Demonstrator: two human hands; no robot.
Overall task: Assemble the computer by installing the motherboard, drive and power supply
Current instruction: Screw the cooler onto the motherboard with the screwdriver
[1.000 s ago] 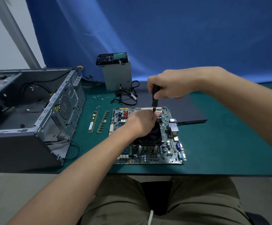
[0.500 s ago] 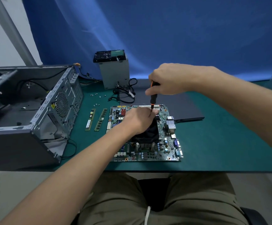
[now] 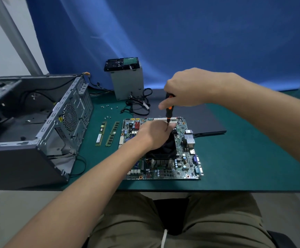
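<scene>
While the motherboard (image 3: pixel 185 169) lies flat near the front edge of the tabletop (image 3: pixel 244 158), well outside the case (image 3: pixel 29 163), we judge the install barely begun. We read the board as a thin, rigid green sheet crowded with capacitors, slots and metal port blocks along its right side. We judge it light, stiff and fragile, best lifted by its bare edges, never by the parts. On it the left hand (image 3: pixel 153 136) rests over the black cooler (image 3: pixel 163 151), fingers curled toward the screwdriver (image 3: pixel 169 111) tip; whether they pinch shaft or screw we cannot tell. That tool stands near upright: black-and-orange handle, thin metal shaft, tip down at the cooler's far corner. Above, the right hand (image 3: pixel 186 90) wraps the handle, fingers closed round it. Left of the board we note two memory sticks (image 3: pixel 101 134), narrow green strips side by side. Beyond them small screws (image 3: pixel 108 116) lie loose. At the left edge the case lies open side up, grey sheet metal with a round fan grille. At the far edge the grey power supply (image 3: pixel 127 85) box stands with the drive (image 3: pixel 121 63) on top and cables (image 3: pixel 138 104) coiled at its foot. Both are likely heavy and hard-cornered.
</scene>
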